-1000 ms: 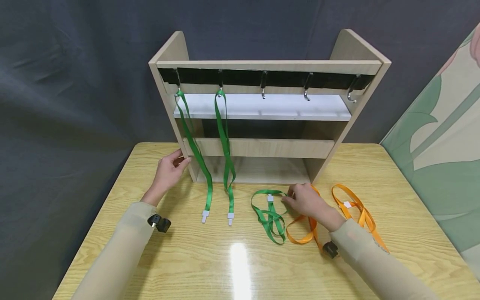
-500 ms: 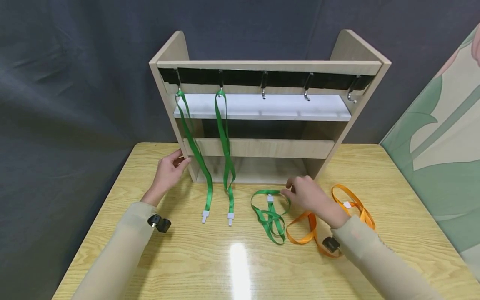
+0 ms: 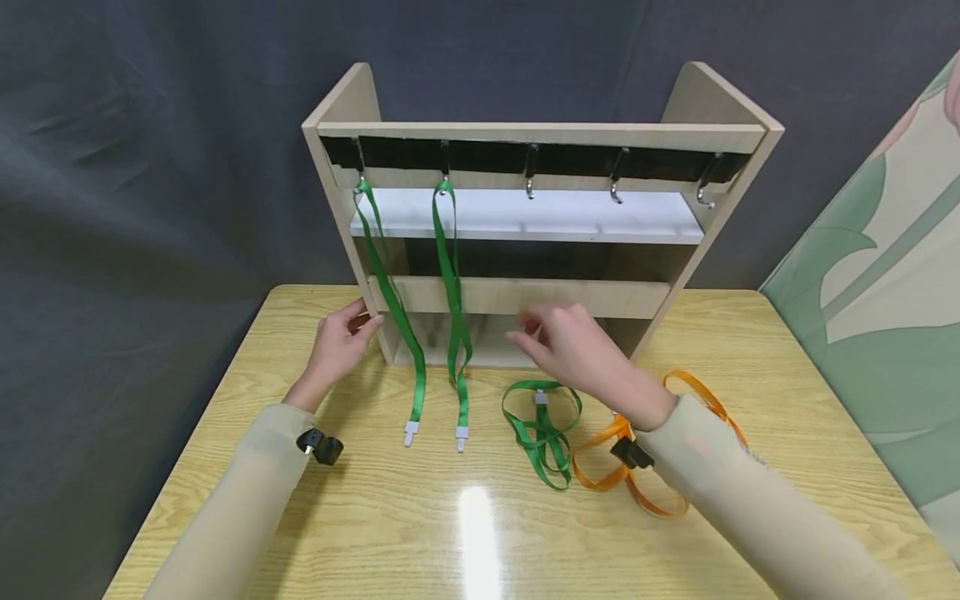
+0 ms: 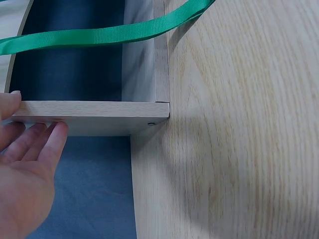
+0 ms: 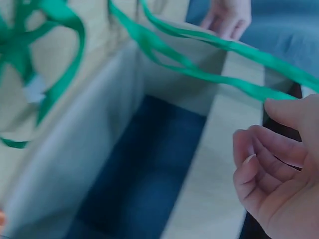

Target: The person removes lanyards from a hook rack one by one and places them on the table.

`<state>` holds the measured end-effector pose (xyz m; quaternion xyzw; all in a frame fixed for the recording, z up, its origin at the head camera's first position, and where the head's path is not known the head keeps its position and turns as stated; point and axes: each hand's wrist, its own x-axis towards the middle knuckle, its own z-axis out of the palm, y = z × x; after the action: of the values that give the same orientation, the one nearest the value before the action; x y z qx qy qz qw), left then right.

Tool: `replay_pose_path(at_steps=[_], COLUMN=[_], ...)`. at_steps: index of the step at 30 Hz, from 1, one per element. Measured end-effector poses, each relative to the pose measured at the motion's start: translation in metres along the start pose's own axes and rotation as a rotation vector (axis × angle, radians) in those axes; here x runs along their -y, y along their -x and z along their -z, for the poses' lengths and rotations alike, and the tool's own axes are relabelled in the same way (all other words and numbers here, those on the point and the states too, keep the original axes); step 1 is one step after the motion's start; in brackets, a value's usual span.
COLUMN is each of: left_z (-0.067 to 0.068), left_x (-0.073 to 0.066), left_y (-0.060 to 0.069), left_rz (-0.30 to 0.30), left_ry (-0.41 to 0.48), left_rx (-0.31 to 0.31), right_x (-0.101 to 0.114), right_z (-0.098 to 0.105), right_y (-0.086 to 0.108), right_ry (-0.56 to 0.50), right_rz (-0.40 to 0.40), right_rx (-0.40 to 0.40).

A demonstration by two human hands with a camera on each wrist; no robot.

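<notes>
My left hand [image 3: 335, 346] grips the lower left side panel of a light wooden shelf [image 3: 517, 297]. In the left wrist view its thumb lies on the panel's front edge and its fingers behind. My right hand [image 3: 581, 350] is raised in front of the shelf's lower opening, slightly blurred. Its fingers are loosely bent and hold nothing, as the right wrist view shows. Two green lanyards [image 3: 390, 296] hang from the two leftmost hooks, white clips downward. Below my right hand, another green lanyard [image 3: 541, 414] lies looped on the table, beside an orange lanyard [image 3: 611, 481].
Bare metal hooks [image 3: 530, 185] line the black strip to the right of the hanging lanyards. A second orange lanyard [image 3: 714, 399] lies farther right, partly hidden by my right sleeve. Dark cloth [image 3: 187, 167] stands behind the wooden table [image 3: 375, 517].
My right hand has risen from beside the looped green lanyard and moved left and away toward the shelf. The left hand keeps its place on the side panel.
</notes>
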<state>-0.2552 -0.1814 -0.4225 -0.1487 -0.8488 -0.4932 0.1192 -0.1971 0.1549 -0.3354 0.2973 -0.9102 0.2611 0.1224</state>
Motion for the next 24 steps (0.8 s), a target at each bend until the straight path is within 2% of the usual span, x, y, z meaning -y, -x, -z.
replay_pose_path(at_steps=[6,10,15,24], left_z=[0.000,-0.001,-0.002,-0.002], left_x=[0.000,0.001,0.001,-0.001], left_y=[0.000,0.000,0.000,0.001], left_rz=[-0.001,-0.005,0.000,-0.002], left_ry=[-0.002,0.007,0.001,-0.008], left_rx=[-0.002,-0.004,-0.006,-0.021], right_x=[0.022,0.037,0.050,0.061], right_z=[0.013,0.021,0.025,0.030], right_y=[-0.029,-0.047,-0.062,-0.078], right_ry=[-0.047,-0.085,-0.165,-0.232], right_rz=[0.134,0.176,0.142,0.037], right_rx=[-0.130,-0.215,-0.240,-0.248])
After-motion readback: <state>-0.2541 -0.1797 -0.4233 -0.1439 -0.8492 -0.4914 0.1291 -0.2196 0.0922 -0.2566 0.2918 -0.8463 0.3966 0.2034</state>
